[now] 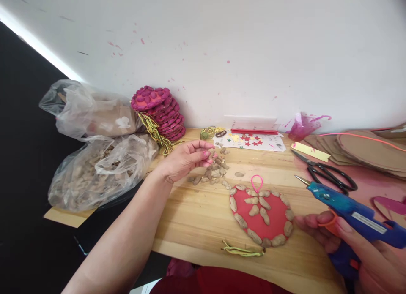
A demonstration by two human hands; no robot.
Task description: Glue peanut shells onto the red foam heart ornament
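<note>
Over a loose pile of peanuts point(217, 170), my left hand point(187, 158) is closed, with thumb and fingers pinching what looks like a peanut point(212, 152). My right hand point(355, 243) wraps round a blue hot glue gun point(344, 205), one finger at its orange trigger; the metal nozzle points left. Between the hands lies a red heart point(250, 216) edged with peanuts, several more forming a spray in its middle. A pink loop point(256, 183) stands at its top. Just below it rests a green and yellow tassel point(243, 250).
Plastic bags point(101, 171) of peanuts stand at the left, beside stacked purple peanut-covered pieces point(168, 112). Star cutouts lie on a white sheet point(269, 142) at the back. Scissors point(330, 172), a pink-stained cup point(300, 127) and cardboard pieces point(364, 148) occupy the right.
</note>
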